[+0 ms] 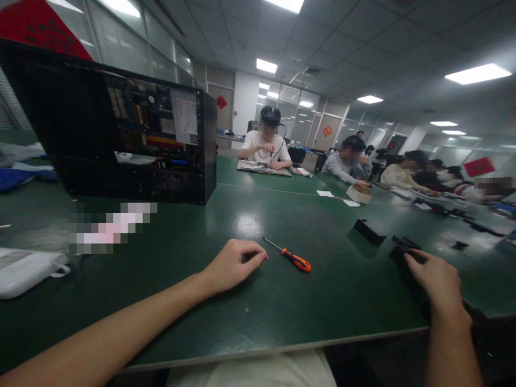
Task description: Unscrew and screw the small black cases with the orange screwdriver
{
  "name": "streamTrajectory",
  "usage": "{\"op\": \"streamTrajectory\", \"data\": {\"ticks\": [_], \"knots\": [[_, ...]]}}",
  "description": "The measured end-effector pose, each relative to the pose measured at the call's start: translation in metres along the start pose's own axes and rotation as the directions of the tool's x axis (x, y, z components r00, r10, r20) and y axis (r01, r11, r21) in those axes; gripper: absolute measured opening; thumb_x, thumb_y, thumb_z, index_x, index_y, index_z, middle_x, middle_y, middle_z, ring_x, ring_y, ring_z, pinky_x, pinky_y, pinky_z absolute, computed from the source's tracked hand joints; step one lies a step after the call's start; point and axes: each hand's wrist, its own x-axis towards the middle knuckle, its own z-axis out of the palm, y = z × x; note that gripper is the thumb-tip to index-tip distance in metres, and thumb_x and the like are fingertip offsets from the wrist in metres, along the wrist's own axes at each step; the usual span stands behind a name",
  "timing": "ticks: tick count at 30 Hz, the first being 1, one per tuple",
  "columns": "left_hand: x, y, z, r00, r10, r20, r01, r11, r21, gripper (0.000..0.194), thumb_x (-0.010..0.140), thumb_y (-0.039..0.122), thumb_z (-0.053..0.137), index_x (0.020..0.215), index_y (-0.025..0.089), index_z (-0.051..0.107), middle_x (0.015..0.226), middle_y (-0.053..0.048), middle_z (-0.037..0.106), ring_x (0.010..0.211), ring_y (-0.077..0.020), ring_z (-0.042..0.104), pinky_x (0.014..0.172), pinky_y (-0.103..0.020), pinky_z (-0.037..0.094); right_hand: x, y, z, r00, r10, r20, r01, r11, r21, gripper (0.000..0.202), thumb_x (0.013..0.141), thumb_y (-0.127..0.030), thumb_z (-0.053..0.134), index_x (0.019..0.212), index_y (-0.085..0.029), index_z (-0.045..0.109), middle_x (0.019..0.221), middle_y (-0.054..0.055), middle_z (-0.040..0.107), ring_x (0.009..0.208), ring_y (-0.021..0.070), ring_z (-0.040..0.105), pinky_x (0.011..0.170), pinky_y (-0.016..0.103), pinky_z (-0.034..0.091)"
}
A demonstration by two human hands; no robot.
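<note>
My left hand (236, 263) rests on the green tabletop with its fingers loosely curled in and the thumb against them; nothing shows in its grasp. Just to its right lies a screwdriver (296, 259) with an orange and black handle, its thin shaft pointing back toward my fingers. At the right, my right hand (437, 277) pinches a small black part (404, 244) low over the table; its exact kind is unclear. Beside it sits an angular black piece (368, 232). A black computer case (173, 180) stands at the back left, its side off and the inside showing.
The green table (322, 312) ends at a near edge above my lap. A white object with a loop (28, 271) lies at the left, near a pixelated pink item (115, 226). Across the table a person (264, 145) works; other people sit at the right. Small papers (325, 193) lie farther back.
</note>
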Motion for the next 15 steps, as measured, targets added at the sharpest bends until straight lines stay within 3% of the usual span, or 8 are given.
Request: {"op": "streamTrajectory", "data": {"ticks": [6, 15], "knots": [[0.0001, -0.0003, -0.0012, 1.000, 0.001, -0.018, -0.001, 1.000, -0.009, 0.024, 0.098, 0.030, 0.061, 0.090, 0.018, 0.080, 0.087, -0.004, 0.080, 0.078, -0.0175, 0.071, 0.071, -0.026, 0.048, 0.0035, -0.0008, -0.0022, 0.997, 0.049, 0.054, -0.051, 0.998, 0.030, 0.065, 0.088, -0.064, 0.045, 0.128, -0.024, 0.076, 0.106, 0.022, 0.075, 0.098, 0.0435, 0.071, 0.076, 0.048, 0.055], [0.0001, 0.0005, -0.0019, 1.000, 0.004, -0.014, -0.004, 1.000, -0.023, 0.025, 0.098, 0.032, 0.061, 0.089, 0.018, 0.080, 0.084, -0.004, 0.079, 0.076, -0.0172, 0.071, 0.070, -0.025, 0.048, -0.0059, -0.0062, -0.0061, 1.000, 0.014, 0.000, -0.014, 0.999, 0.036, 0.070, 0.091, -0.071, 0.038, 0.126, -0.026, 0.077, 0.102, 0.021, 0.075, 0.096, 0.0433, 0.071, 0.074, 0.049, 0.054]]}}
